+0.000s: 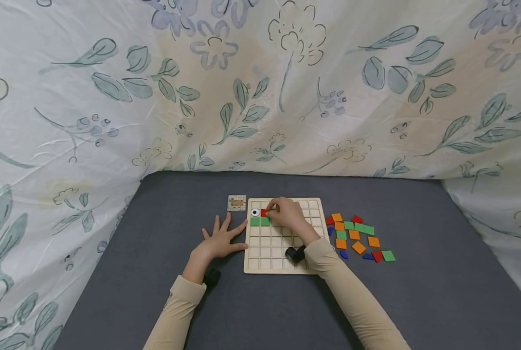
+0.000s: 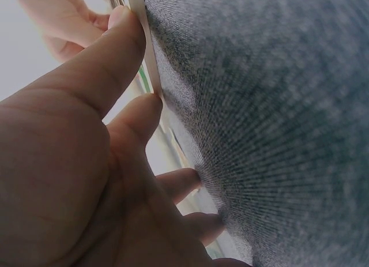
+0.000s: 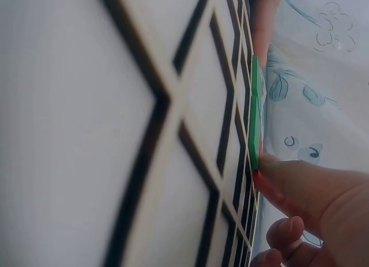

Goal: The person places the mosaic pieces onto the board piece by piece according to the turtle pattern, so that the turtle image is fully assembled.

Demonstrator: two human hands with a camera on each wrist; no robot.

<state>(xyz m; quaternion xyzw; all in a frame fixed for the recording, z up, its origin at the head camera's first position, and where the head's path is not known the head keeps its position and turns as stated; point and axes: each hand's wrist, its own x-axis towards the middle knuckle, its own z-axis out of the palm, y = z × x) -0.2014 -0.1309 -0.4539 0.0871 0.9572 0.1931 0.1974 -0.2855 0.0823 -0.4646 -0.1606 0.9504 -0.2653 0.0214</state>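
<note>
My left hand lies with spread fingers at the left edge of a wooden grid board; its thumb and index fingertip touch that edge, as the left wrist view also shows. Over the board's upper left, my right hand pinches a red tile between thumb and fingers at a grid cell. To its left sits a white round piece with a black dot, like an eye. Just below lie two green tiles, side by side in the grid. The right wrist view shows the thumb beside the green tiles.
Loose orange, green, red and blue tiles are scattered right of the board. A small picture card lies by its upper left corner. Dark grey cloth covers the table, and a floral curtain hangs behind.
</note>
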